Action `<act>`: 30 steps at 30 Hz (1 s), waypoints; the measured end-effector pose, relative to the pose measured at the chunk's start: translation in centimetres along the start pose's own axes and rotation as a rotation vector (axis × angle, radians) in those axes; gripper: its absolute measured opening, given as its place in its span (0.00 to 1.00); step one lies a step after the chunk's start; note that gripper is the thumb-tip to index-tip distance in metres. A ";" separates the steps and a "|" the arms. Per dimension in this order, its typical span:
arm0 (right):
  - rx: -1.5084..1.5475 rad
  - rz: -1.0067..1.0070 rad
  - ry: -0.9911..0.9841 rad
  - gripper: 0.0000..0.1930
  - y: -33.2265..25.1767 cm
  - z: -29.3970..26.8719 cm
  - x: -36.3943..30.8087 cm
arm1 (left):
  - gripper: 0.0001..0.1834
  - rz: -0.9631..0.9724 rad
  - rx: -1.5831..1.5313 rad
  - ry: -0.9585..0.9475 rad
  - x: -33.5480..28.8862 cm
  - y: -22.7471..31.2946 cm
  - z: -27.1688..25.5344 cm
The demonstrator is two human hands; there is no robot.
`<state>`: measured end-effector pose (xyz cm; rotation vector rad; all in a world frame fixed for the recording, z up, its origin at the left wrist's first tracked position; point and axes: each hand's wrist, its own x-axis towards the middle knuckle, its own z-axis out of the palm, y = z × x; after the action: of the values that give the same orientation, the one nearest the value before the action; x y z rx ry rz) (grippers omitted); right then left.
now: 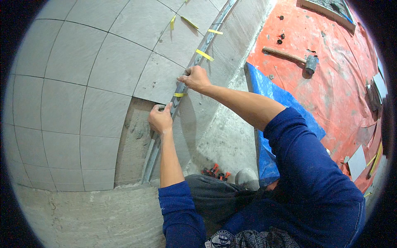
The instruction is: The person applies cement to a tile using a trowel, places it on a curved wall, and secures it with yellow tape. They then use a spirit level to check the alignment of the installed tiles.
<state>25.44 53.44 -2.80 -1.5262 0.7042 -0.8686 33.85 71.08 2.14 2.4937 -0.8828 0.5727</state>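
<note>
Grey square tiles (109,70) cover the surface on the left, with thin joints between them. Along their right side runs a long metal strip (206,40), with several yellow plastic wedges (204,55) lying across it. My right hand (196,78) is closed in a pinch over the strip, beside the edge of the last tile in its row (159,78). Lower down, my left hand (160,119) has its fingers curled and thumb raised by that tile's lower corner, against the strip. What either pinch holds is hidden. Below that tile is a bare mortar patch (132,138).
A rubber mallet (311,65) with a wooden handle lies on a red tarp (285,45) at the right. A blue tarp (269,87) borders it. Red and black small pieces (215,170) lie near my legs. A mortar tray (328,12) stands at the far right.
</note>
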 end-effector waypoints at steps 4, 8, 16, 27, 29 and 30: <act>-0.042 -0.100 0.049 0.22 -0.9 -0.9 -0.2 | 0.23 0.036 -0.024 0.004 0.0 0.4 -1.2; -0.210 -0.097 -0.040 0.19 -1.4 -3.0 0.3 | 0.18 0.151 -0.011 0.224 0.5 1.0 -3.4; -0.698 -0.373 -0.323 0.15 -0.6 -10.0 -2.6 | 0.18 0.752 0.069 0.233 2.4 0.5 -1.3; -0.567 -0.512 -0.103 0.46 -2.1 -29.2 -16.7 | 0.36 -0.067 -1.294 -1.290 -6.9 18.2 6.9; -0.633 -0.590 0.008 0.44 -1.9 -29.4 -18.3 | 0.39 -0.435 -1.336 -1.608 -11.5 25.1 6.8; -0.681 -0.725 0.086 0.43 -1.7 -29.9 -19.0 | 0.40 -0.582 -1.410 -1.660 -13.8 28.3 6.8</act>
<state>-10.03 53.30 -2.54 -2.4453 0.5239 -1.3118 6.88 54.28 -3.16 1.1832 -0.4652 -1.8403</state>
